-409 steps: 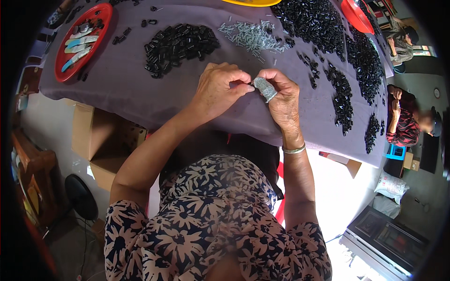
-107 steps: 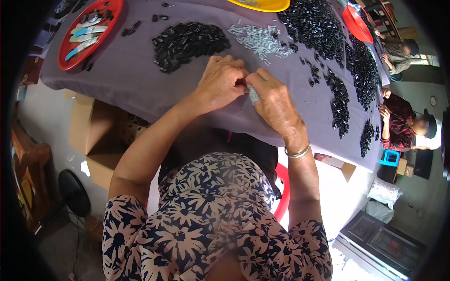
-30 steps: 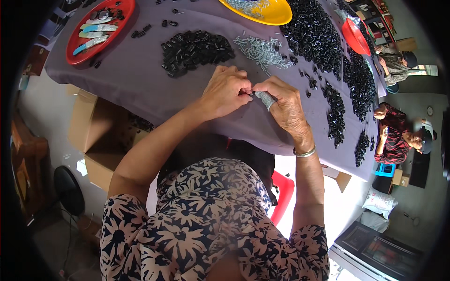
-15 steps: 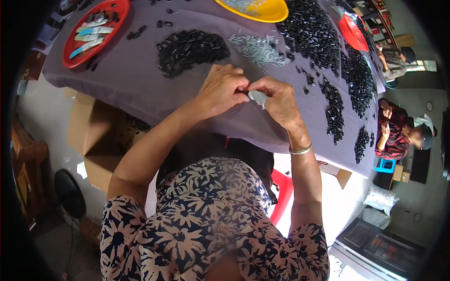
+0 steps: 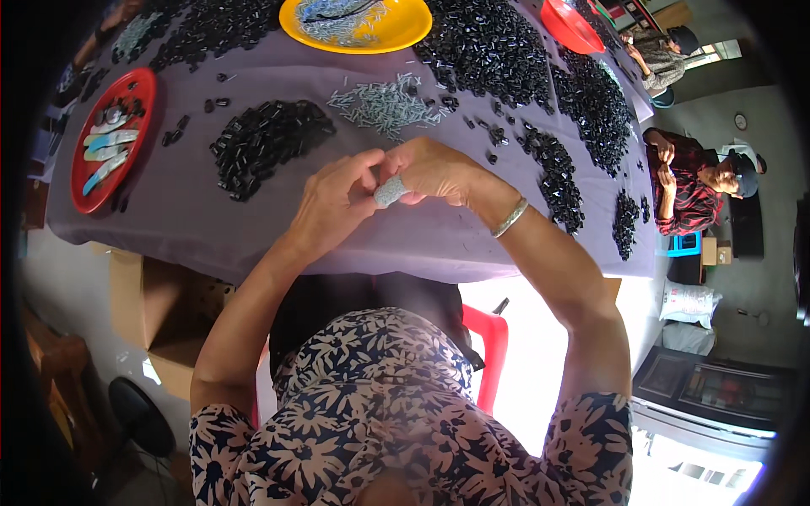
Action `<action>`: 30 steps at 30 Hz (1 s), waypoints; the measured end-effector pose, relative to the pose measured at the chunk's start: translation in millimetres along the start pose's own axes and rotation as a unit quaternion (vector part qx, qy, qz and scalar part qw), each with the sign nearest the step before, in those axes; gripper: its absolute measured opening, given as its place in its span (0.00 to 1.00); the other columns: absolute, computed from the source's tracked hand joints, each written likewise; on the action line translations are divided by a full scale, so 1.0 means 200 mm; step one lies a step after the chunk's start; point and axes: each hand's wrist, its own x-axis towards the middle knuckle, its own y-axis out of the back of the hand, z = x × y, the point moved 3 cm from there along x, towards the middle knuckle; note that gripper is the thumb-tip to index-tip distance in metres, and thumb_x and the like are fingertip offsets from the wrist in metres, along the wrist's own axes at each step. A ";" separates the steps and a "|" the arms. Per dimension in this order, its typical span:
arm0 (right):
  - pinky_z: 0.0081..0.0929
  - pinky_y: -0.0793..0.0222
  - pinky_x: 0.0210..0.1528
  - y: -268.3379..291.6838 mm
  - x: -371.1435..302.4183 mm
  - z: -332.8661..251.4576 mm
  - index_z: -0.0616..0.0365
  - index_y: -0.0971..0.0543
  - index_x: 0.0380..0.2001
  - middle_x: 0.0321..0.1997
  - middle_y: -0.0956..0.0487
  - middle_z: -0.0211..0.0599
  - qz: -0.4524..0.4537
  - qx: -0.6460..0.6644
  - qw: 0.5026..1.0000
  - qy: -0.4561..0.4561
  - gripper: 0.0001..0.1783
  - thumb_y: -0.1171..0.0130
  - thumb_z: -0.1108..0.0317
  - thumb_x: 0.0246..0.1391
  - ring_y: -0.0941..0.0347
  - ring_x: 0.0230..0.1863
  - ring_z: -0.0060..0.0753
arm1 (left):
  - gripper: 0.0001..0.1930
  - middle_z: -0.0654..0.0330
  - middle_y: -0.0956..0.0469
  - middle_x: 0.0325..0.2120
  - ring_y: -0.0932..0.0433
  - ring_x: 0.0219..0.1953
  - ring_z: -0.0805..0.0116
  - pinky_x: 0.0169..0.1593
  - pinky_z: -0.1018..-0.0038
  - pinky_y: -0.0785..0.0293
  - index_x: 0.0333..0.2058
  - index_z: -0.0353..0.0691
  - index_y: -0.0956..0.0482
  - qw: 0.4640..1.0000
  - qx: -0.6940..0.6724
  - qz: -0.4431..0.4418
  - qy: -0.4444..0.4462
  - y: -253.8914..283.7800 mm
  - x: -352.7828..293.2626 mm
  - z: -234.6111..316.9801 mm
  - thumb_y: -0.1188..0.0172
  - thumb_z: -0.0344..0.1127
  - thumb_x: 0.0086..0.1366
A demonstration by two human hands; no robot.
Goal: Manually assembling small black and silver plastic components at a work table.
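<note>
Fingertips of both my hands meet just above the near part of the purple-grey cloth. My left hand (image 5: 323,209) is curled, thumb and fingers bent toward the right hand. My right hand (image 5: 437,171) bends over from the right, fingers pressed together. A grey wrap (image 5: 390,192) appears to cover the right thumb. Anything pinched between the fingers is hidden. Beyond my left hand lies a pile of small black parts (image 5: 268,143). Thin grey pins (image 5: 388,105) are heaped beyond the right hand.
A red tray (image 5: 83,194) with blue-and-white handled tools stands at left. At the back are a yellow plate (image 5: 409,34) of pins and a red bowl (image 5: 571,29). Many black parts (image 5: 489,55) spread right. An open carton (image 5: 126,295) sits below left. Other people sit beyond.
The view has shifted, so the table items appear further left and lower. My right wrist has turned, swinging its forearm outward and bringing the grey wrap beside my left fingertips.
</note>
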 end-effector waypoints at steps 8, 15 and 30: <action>0.21 0.27 0.29 -0.01 -0.05 -0.08 0.63 0.18 0.28 0.25 0.22 0.32 0.000 -0.014 0.998 -0.053 0.09 0.30 0.70 0.43 0.27 0.27 0.22 | 0.22 0.59 0.21 0.29 0.21 0.33 0.58 0.41 0.66 0.25 0.47 0.41 0.23 0.999 -0.009 -0.030 0.033 0.01 0.03 0.03 0.33 0.26 0.50; 0.21 0.24 0.29 0.00 -0.04 0.02 0.63 0.19 0.35 0.29 0.21 0.32 0.004 0.028 1.000 0.007 0.11 0.32 0.69 0.48 0.25 0.29 0.22 | 0.21 0.59 0.22 0.28 0.23 0.31 0.63 0.38 0.69 0.26 0.45 0.40 0.22 0.999 -0.026 -0.024 0.000 0.01 0.04 0.04 0.35 0.21 0.50; 0.27 0.28 0.31 0.39 -0.35 0.44 0.59 0.21 0.34 0.30 0.21 0.37 0.512 -0.325 0.754 0.253 0.08 0.34 0.78 0.48 0.23 0.27 0.33 | 0.14 0.60 0.28 0.32 0.28 0.36 0.55 0.38 0.62 0.29 0.34 0.41 0.22 0.921 0.315 0.217 -0.079 0.22 0.05 0.01 0.36 0.22 0.46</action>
